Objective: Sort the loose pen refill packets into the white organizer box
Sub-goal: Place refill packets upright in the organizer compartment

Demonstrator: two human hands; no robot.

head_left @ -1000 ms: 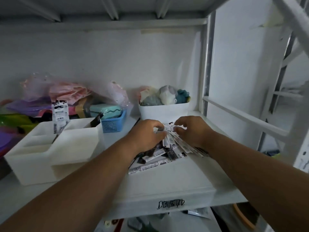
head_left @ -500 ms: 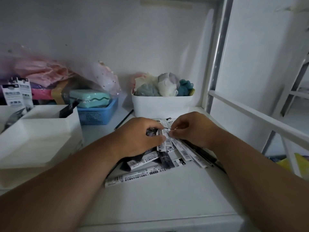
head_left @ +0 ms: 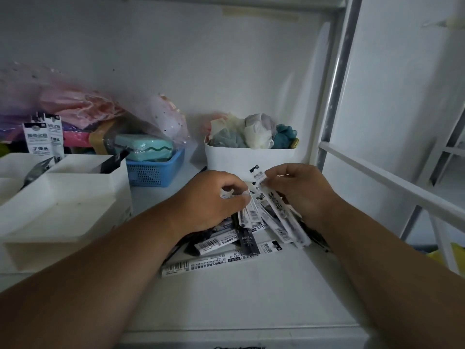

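Observation:
A heap of loose pen refill packets (head_left: 234, 250), white and black with barcodes, lies on the white shelf in front of me. My left hand (head_left: 208, 205) is curled over the heap's left side and pinches packets at its fingertips. My right hand (head_left: 299, 192) holds a fanned bunch of packets (head_left: 279, 217), lifted at the top end. The white organizer box (head_left: 83, 200) with several compartments stands at the left. A few packets (head_left: 44, 138) stand upright in its back compartments.
A white tub (head_left: 249, 159) of cloth items stands right behind the heap. A blue basket (head_left: 153, 172) with a teal case and pink plastic bags (head_left: 83, 107) sit at the back left. A metal shelf post (head_left: 334, 96) and a white rail (head_left: 392, 182) run on the right.
The view has moved closer and lower over the shelf. My right hand has lifted the top end of its bunch of packets; my left hand stays on the heap.

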